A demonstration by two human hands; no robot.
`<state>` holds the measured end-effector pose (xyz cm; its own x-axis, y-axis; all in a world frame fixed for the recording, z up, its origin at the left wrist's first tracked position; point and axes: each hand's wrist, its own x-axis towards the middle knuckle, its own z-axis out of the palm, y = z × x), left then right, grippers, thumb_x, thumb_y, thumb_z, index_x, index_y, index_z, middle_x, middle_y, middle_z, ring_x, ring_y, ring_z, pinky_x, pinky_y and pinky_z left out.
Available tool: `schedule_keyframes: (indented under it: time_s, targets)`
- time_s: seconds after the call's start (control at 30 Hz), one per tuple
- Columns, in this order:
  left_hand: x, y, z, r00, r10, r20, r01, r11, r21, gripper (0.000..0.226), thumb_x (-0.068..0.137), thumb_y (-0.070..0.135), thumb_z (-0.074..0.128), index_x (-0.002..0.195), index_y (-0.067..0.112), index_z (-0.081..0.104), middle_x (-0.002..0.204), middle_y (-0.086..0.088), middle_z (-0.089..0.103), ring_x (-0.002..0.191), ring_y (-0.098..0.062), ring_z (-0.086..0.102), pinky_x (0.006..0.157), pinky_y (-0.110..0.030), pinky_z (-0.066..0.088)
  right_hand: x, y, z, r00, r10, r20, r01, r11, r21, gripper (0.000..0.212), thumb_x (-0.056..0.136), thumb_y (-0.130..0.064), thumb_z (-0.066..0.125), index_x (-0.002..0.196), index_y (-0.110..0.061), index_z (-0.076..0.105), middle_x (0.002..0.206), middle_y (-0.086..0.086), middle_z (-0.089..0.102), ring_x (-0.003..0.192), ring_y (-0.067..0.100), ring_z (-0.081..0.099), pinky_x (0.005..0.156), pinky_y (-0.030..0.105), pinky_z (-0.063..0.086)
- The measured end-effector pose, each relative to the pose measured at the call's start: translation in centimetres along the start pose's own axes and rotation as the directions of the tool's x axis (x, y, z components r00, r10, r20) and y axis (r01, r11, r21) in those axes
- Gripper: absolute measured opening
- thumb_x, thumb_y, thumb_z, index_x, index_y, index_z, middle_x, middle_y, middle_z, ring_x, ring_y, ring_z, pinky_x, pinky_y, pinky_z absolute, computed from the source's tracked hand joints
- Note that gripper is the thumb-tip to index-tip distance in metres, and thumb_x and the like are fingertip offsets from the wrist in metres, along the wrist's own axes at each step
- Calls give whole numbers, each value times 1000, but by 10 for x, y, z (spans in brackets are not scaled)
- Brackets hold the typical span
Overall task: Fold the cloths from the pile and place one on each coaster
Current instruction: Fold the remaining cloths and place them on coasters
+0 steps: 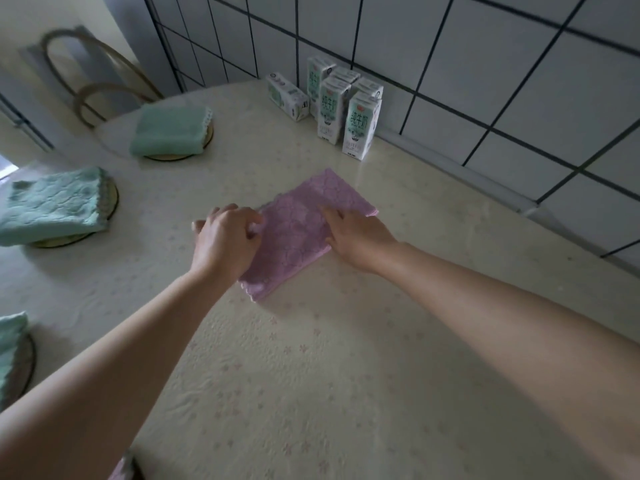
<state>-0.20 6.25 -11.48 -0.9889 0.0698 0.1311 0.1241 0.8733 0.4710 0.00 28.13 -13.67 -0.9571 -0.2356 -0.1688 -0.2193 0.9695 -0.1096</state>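
A pink cloth [304, 223], folded into a rectangle, lies flat on the table's middle. My left hand [225, 242] pinches its left edge with curled fingers. My right hand [356, 237] presses flat on its right side, fingers spread over the fabric. Three green folded cloths rest on round coasters at the left: one at the back [169, 131] on a coaster [207, 133], one at mid left [52, 206] on a coaster [110, 199], one at the lower left edge [10, 344] on a coaster [26, 365].
Several milk cartons [360, 124] stand by the tiled wall [485, 81] at the back. A chair back [86, 84] shows beyond the round table [311, 375]. A bit of pink fabric [121, 471] peeks in at the bottom edge.
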Motion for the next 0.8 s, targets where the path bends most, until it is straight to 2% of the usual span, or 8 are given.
schedule_keyframes:
  time_s: [0.1,0.2,0.3,0.37,0.47,0.67,0.73,0.8]
  targets:
    - [-14,5,-1,979,206,-7,-206,978,-29,18,78,1,61,73,16,70,80,-3,61,75,-28,56,76,-37,39,-5,-2,-8,999,9,35,-10,1000,28,68,96,-19,42,150,-29,2,127,13,52,101,34,58,72,35,41]
    - [-21,3,-4,963,268,-5,-268,963,-40,14,78,-2,64,84,9,70,91,-9,62,83,-33,60,73,-44,51,-14,-2,-12,999,-8,53,8,1000,4,73,94,-12,44,150,-31,1,116,13,54,95,32,59,67,31,39]
    - [-12,-9,2,989,95,111,-103,993,66,22,85,12,59,107,11,65,110,-13,62,104,-34,54,81,-42,50,-26,-2,-9,998,-23,57,25,999,-40,70,92,-4,43,150,-25,11,121,17,51,101,35,57,70,34,43]
    - [-3,-17,7,967,-43,251,11,992,129,31,89,19,54,118,12,57,118,-15,59,110,-34,51,85,-41,47,-30,-1,-6,998,-37,53,41,996,-74,63,89,-1,46,146,-15,24,124,17,48,104,37,57,69,36,43]
    - [5,-21,15,951,-102,292,49,982,184,33,91,23,51,123,11,53,122,-15,56,114,-35,48,91,-44,46,-29,0,-5,998,-65,24,67,992,-105,61,84,3,53,139,-12,33,118,15,50,99,36,58,61,34,38]
    - [16,-14,20,978,-110,176,100,993,62,23,84,20,61,106,17,66,107,-11,64,101,-36,57,88,-45,47,-6,3,-11,1000,-1,24,1,1000,-4,60,89,-8,46,141,-27,21,76,3,47,74,28,57,66,36,48]
    - [15,-10,19,988,-28,149,28,1000,2,12,81,16,60,88,21,69,91,-7,65,90,-34,59,82,-42,48,1,4,-12,999,15,44,-16,1000,17,62,90,-11,45,142,-29,16,84,5,49,77,28,57,69,37,48]
    - [11,-6,16,983,140,115,-134,989,-62,14,79,10,62,78,22,68,80,-3,60,78,-30,58,74,-40,49,4,4,-14,1000,8,-3,-8,1000,-1,69,90,-9,46,144,-33,10,104,10,52,86,32,59,69,37,47]
